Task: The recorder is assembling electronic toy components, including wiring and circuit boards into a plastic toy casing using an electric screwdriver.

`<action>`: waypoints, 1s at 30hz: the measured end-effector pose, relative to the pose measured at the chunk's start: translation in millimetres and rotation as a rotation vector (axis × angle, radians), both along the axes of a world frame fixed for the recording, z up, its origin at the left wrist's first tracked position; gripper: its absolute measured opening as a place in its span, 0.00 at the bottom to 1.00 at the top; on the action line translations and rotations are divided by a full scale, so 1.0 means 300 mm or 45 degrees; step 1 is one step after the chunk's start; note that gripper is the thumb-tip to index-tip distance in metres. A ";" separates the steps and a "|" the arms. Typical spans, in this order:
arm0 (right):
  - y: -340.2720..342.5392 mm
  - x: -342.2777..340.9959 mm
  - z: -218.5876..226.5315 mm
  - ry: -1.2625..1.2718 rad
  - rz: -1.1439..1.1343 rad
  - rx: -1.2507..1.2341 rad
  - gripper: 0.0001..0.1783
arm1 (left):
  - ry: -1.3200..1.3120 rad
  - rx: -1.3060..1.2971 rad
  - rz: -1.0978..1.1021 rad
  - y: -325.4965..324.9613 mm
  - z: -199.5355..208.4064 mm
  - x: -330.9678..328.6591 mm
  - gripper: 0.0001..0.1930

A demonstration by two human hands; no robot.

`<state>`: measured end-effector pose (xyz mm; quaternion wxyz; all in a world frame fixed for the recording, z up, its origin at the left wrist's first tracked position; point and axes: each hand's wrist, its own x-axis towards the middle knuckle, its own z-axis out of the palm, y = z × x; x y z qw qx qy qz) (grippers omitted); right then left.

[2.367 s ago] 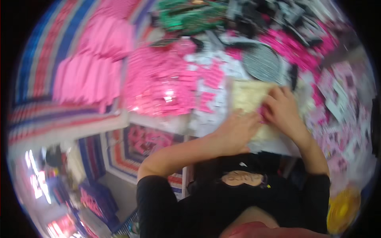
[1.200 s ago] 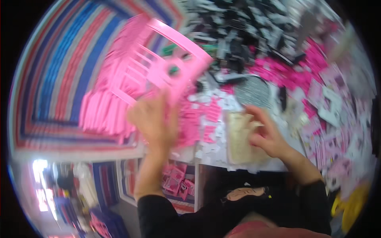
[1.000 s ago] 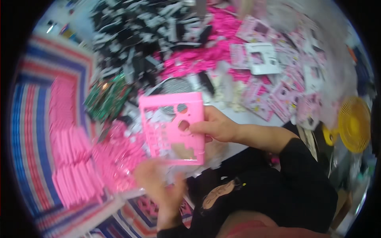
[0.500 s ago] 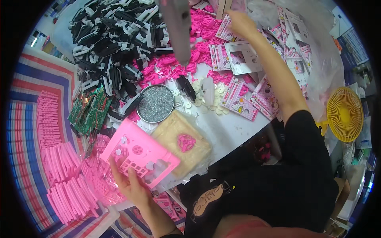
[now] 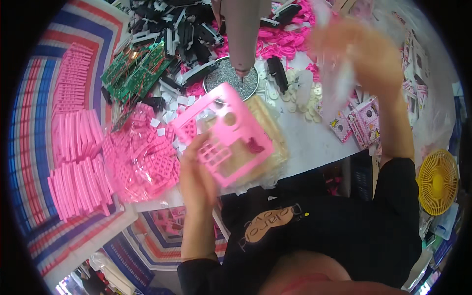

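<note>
Well to the left of the left grip [image 5: 197, 174], I can make out a striped sheet [image 5: 37, 113] in red, white and blue. Beyond that grip and off to its left I see a tangle of green circuit boards [image 5: 135, 73], with a jumbled heap of black-and-white parts [image 5: 204, 32] farther away. Also beyond the left grip, a round metal dish [image 5: 257, 84] stands on the white tabletop [image 5: 314, 147]. Left of the right grip [image 5: 361, 51] I have magenta plastic pieces [image 5: 282, 42]; nearer me, pale discs [image 5: 309, 101] lie close together. Clear plastic sheeting [image 5: 435, 108] bunches up right of the right grip, and below it I spot a yellow fan [image 5: 437, 182].
</note>
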<state>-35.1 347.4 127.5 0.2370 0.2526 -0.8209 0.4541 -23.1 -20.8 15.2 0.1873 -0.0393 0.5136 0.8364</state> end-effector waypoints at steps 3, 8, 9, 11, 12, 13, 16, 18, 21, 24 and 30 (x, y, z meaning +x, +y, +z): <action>-0.367 0.069 -0.050 0.370 0.447 0.807 0.13 | -0.220 0.419 -0.281 0.075 0.020 0.022 0.39; -0.464 0.041 -0.195 0.355 0.230 0.507 0.22 | -0.325 0.171 -0.101 0.070 -0.001 0.045 0.26; -0.403 0.045 -0.183 0.298 0.002 0.451 0.27 | -0.272 0.191 -0.094 0.022 -0.032 0.045 0.23; -0.353 0.071 -0.249 -0.197 -0.119 0.032 0.32 | -0.270 0.275 0.002 0.000 -0.029 0.047 0.15; -0.359 0.098 -0.346 -0.626 -0.004 -0.325 0.32 | -0.255 0.273 0.022 0.004 -0.034 0.040 0.15; -0.379 0.118 -0.404 -1.056 0.120 -0.687 0.31 | -0.243 0.265 0.043 0.001 -0.047 0.031 0.15; -0.523 0.110 -0.402 -1.209 0.363 -1.371 0.33 | 0.200 -0.302 0.274 0.026 -0.057 0.006 0.13; -0.569 0.107 -0.407 -0.952 0.301 -1.230 0.34 | 0.694 -0.935 0.432 0.031 -0.035 -0.007 0.16; -0.612 0.124 -0.379 -0.777 0.244 -1.079 0.36 | 0.775 -1.049 0.478 0.055 0.026 0.041 0.34; -0.589 0.143 -0.370 -0.727 0.329 -1.102 0.34 | 0.619 -0.899 0.258 0.026 0.064 0.049 0.57; -0.554 0.159 -0.383 -0.662 0.318 -0.711 0.36 | 0.534 -0.725 0.210 0.042 0.070 -0.018 0.59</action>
